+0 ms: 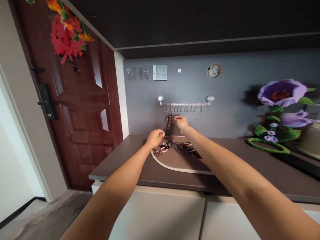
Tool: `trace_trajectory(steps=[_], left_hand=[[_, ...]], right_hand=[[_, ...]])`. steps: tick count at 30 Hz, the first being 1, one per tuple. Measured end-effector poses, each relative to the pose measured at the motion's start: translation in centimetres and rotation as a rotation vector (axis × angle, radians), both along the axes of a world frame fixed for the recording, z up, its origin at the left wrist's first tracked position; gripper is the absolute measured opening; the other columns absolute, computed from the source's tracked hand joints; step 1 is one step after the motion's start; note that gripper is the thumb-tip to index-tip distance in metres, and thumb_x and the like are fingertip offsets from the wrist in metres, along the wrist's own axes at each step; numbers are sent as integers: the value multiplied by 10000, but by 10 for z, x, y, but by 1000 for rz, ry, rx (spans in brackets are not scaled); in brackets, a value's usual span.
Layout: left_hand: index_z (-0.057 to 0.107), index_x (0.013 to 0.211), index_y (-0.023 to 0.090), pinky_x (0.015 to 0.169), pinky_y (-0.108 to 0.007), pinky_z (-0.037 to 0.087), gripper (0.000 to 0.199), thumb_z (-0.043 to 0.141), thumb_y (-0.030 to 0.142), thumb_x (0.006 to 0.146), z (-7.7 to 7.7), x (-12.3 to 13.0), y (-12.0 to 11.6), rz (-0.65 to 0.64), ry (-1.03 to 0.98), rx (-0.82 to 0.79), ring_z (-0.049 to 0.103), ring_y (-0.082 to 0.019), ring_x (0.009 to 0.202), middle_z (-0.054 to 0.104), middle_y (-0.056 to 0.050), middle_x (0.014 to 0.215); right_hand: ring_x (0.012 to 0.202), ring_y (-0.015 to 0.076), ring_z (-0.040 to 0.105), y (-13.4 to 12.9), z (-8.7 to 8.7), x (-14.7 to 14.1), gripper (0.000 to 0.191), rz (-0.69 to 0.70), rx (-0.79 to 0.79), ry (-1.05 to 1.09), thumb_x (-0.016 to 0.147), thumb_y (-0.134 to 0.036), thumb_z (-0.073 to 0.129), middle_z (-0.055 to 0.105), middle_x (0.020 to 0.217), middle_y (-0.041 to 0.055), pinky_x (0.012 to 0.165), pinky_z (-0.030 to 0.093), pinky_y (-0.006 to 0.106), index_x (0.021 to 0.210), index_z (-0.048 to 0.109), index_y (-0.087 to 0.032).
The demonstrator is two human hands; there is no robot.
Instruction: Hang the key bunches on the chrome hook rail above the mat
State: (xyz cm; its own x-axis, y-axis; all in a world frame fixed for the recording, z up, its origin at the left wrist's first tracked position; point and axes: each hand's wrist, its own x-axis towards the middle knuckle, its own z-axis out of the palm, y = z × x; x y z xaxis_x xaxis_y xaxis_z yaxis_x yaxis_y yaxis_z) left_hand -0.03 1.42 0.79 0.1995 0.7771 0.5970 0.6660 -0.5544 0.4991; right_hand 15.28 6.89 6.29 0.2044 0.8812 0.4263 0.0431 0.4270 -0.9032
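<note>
Forearms (232, 168) frame a rimmed tray (180, 163) of keys (175, 147), left hand (155, 137) and right hand (182, 124) pinched, anything held unclear.

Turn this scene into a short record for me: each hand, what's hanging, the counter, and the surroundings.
Left hand: fingers curled above the tray; contents unclear
Right hand: fingertips beside the keychain; contact unclear
Hanging: keychain, near the left end of the hook rail
Counter: tray with keys; purple flowers at right
Left side: dark red door
</note>
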Motion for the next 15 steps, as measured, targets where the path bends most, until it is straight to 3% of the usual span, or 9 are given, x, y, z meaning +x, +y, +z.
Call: trace_trajectory(steps=[8,15], left_hand=[[659,859,175,724,-251,412,200,495,200,747,0,0,-3,-51,87,-25,559,-149,753,647,-47,843],[663,897,199,793,-259,397,222,498,196,749,-3,3,-3,-80,273,-4,542,-159,841,623,-48,898]], right_hand=[[614,83,527,-35,-19,4,138,-20,-48,-61,628,-88,564,607,691,4,656,424,227,751,590,-144],[624,105,566,-54,-45,19,127,117,-31,-232,671,-94,553,628,660,10,620,440,232,777,581,-158]])
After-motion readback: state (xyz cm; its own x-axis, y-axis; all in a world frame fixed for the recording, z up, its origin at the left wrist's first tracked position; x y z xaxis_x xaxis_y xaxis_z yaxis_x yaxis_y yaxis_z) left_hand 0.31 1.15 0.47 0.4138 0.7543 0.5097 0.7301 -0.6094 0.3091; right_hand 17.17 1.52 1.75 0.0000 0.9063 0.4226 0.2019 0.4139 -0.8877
